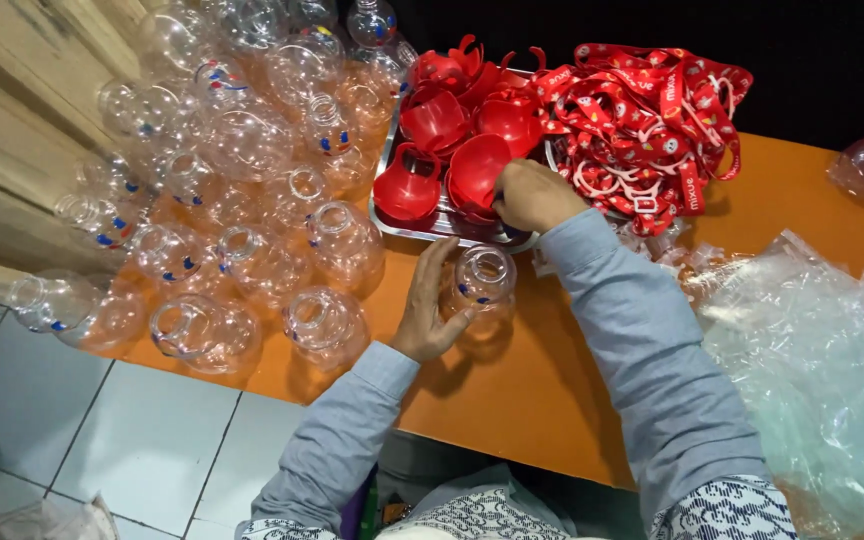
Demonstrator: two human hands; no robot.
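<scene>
My left hand [430, 310] grips a clear plastic bottle [483, 280] that stands upright on the orange table [512, 380]. My right hand [532, 195] reaches into a metal tray [422, 226] and closes its fingers on a red plastic cap [477, 172]. The tray holds several more red caps [434, 120], piled loosely. Just below the tray stands the held bottle.
Several clear empty bottles [252, 200] with small printed faces crowd the table's left half. A heap of red lanyard straps [652, 110] lies behind the tray to the right. Crumpled clear plastic bags [812, 370] cover the right side. White floor tiles [152, 440] show below left.
</scene>
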